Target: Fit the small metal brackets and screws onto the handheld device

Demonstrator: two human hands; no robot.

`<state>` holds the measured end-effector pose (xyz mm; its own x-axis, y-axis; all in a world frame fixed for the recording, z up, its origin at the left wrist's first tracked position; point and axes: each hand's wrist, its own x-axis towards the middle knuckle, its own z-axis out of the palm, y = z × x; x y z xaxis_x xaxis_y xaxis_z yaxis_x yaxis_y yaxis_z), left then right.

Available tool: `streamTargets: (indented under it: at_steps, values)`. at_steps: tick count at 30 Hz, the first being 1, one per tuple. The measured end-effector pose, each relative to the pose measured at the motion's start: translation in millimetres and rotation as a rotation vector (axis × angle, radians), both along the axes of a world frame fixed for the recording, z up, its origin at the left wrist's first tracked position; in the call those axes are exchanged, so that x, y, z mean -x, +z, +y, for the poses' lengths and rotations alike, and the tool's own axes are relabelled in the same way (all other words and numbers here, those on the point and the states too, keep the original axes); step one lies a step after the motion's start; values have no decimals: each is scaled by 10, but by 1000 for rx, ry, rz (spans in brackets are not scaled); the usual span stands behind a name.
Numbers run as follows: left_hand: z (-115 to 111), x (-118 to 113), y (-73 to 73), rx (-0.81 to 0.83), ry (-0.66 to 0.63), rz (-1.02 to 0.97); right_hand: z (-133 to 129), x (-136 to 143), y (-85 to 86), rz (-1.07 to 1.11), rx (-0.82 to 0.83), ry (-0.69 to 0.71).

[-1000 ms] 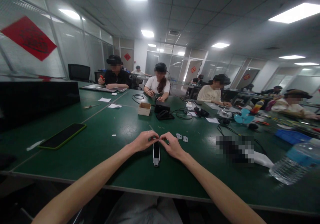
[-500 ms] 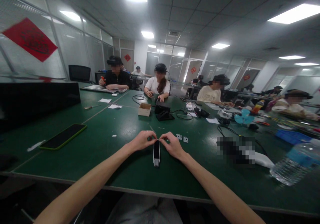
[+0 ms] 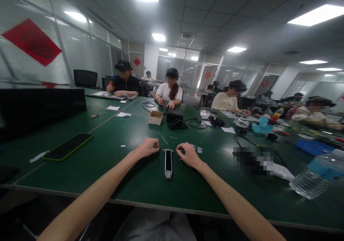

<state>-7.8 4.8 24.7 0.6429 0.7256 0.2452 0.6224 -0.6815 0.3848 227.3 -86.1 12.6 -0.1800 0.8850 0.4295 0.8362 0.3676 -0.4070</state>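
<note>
A long, narrow white-edged piece with a black middle (image 3: 168,162) lies on the green table between my hands, its grey end toward me. At its far end sits a thin crosspiece (image 3: 167,150). To the left, my left hand (image 3: 147,148) is apart from it, thumb and fingers curled together; anything in them is hidden. My right hand (image 3: 189,155) is close beside the crosspiece's right end, fingers curled into a pinch, with their contents too small to make out. Just behind it are small metal plates (image 3: 199,150). A thin clear strip (image 3: 164,139) lies beyond the crosspiece.
A phone in a green case (image 3: 68,146) lies left. Ahead stand a small cardboard box (image 3: 155,118) and a black stand (image 3: 176,121). On the right are a water bottle (image 3: 317,176), a blue tray (image 3: 314,147) and cables. Several people sit around the tables.
Both my hands have drawn apart from the far end of the narrow piece, the left one leftward and the right one slightly rightward. The crosspiece there now shows.
</note>
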Motion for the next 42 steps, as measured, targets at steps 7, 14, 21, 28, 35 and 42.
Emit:
streamTargets:
  at_steps: [7, 14, 21, 28, 35, 42]
  values:
    - [-5, 6, 7, 47, -52, 20, 8, 16, -38, -44, 43, 35]
    - [-7, -19, -42, 64, -89, 1, 9, 22, -40, -29, 69, 46]
    - [-12, -36, -39, 88, -58, -31, 26, 7, -66, -10, 92, 42]
    - [-12, -46, -79, 79, -67, -60, 2, 15, -35, -4, 98, 44]
    - [-47, -73, -80, 83, -55, -88, 1, 16, -28, -5, 93, 47]
    - [-81, -85, -56, 79, -54, -84, -2, 31, -9, -20, 73, 45]
